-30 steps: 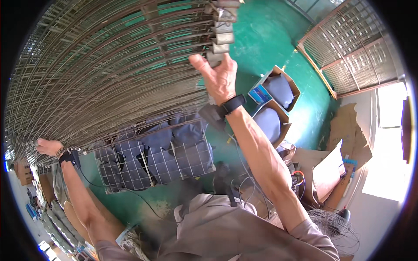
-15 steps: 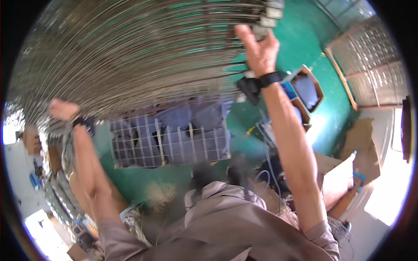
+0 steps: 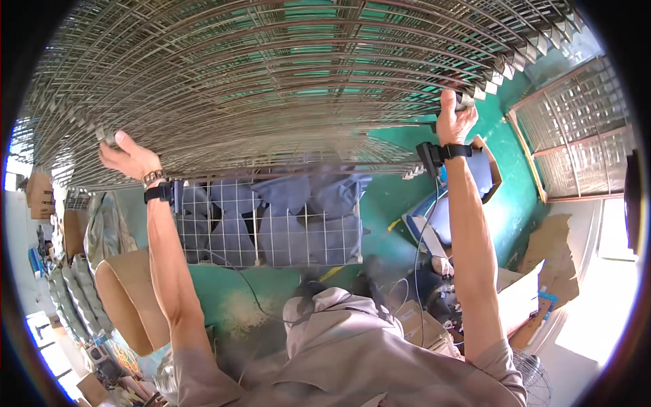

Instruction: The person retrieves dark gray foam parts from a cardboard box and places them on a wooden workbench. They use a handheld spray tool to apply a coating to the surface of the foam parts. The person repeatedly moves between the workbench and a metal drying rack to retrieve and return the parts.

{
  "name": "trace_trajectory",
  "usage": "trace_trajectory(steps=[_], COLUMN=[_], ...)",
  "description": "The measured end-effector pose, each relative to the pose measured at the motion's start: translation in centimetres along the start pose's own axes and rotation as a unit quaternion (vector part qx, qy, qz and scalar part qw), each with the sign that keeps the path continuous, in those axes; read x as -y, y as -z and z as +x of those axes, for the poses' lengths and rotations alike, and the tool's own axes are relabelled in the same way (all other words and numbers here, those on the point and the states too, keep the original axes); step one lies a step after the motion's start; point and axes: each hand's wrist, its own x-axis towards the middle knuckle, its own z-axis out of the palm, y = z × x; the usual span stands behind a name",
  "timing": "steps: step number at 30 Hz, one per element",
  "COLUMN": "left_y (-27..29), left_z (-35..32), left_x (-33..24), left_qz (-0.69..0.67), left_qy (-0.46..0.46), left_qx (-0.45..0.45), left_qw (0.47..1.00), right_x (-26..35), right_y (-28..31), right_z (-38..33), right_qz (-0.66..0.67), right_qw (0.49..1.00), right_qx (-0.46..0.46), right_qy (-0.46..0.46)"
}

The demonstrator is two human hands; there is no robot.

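A tall stack of wire mesh racks [image 3: 291,81] fills the upper part of the view, with square metal pieces along its sides. At its left edge, my left hand [image 3: 134,161] is closed around the rack's side, thumb on top. On the right edge my right hand [image 3: 457,125] grips the rack beside a square metal end piece, its fingers partly hidden. Below both hands lies a wire mesh tray [image 3: 306,230] carrying several flat blue-grey sheet pieces [image 3: 278,203]. Each wrist wears a black band.
A cardboard box with blue-grey pieces [image 3: 483,169] stands on the green floor [image 3: 386,193] at the right. Another mesh rack [image 3: 580,129] leans farther right. Open cardboard [image 3: 129,298] sits by my left forearm. A thin cable [image 3: 422,285] hangs near my right arm.
The rack stack now shows farther right and more sharply. My right hand has shifted right and lower in view, my left hand slightly right; both remain at the rack's sides.
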Motion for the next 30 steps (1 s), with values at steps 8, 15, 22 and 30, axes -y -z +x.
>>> trace_trajectory(steps=[8, 15, 22, 30], left_y=[-1.3, 0.3, 1.1, 0.8], left_z=[1.2, 0.6, 0.7, 0.1], left_x=[0.2, 2.3, 0.6, -1.4], left_qz=[0.02, 0.03, 0.028, 0.002], left_qy=[-0.007, -0.028, 0.002, -0.018], left_qx=[-0.033, -0.059, -0.008, -0.013], left_qw=[0.999, 0.997, 1.0, 1.0], right_x=[1.1, 0.2, 2.9, -2.9], right_y=[-1.4, -0.8, 3.5, 23.5], right_z=[1.6, 1.2, -0.8, -39.3], right_qz=[-0.015, 0.065, -0.059, -0.266], right_qw=[0.999, 0.98, 0.975, 0.853], right_qx=[0.029, 0.167, 0.181, 0.424], right_qy=[-0.029, -0.082, -0.111, -0.147])
